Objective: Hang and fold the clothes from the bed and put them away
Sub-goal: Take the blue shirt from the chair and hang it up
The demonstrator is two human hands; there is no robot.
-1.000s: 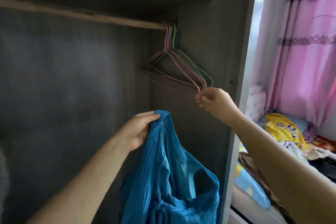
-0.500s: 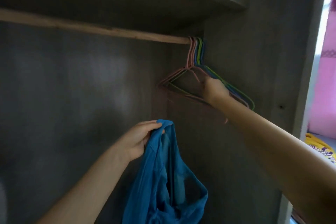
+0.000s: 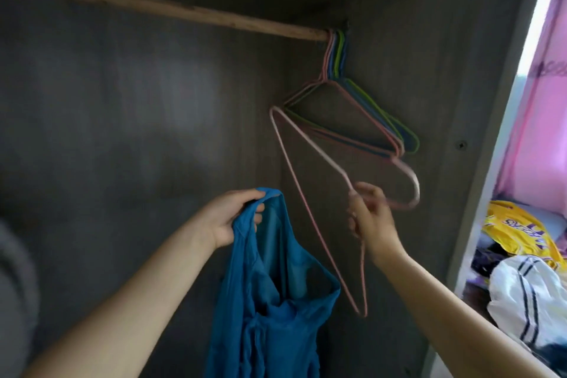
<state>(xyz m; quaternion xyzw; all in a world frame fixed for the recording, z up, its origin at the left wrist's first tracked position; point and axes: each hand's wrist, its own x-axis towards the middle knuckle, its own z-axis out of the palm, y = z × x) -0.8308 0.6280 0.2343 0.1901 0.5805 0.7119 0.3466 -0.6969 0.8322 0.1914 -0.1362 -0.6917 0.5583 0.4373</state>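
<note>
Now right hand [image 3: 371, 218] pinching thin pink wire hanger [image 3: 310, 190], left hand [image 3: 228, 216] gripping crinkled blue garment [image 3: 270, 294]

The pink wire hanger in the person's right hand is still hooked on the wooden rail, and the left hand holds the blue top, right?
Not quite. In the head view the pink wire hanger is off the wooden rail, held free in the right hand. The left hand does hold the blue top.

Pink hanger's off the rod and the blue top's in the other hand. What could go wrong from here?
The right hand only pinches the pink hanger near its neck, tilted, so it could slip. The left hand holds the blue top bunched at one strap; threading may snag.
</note>
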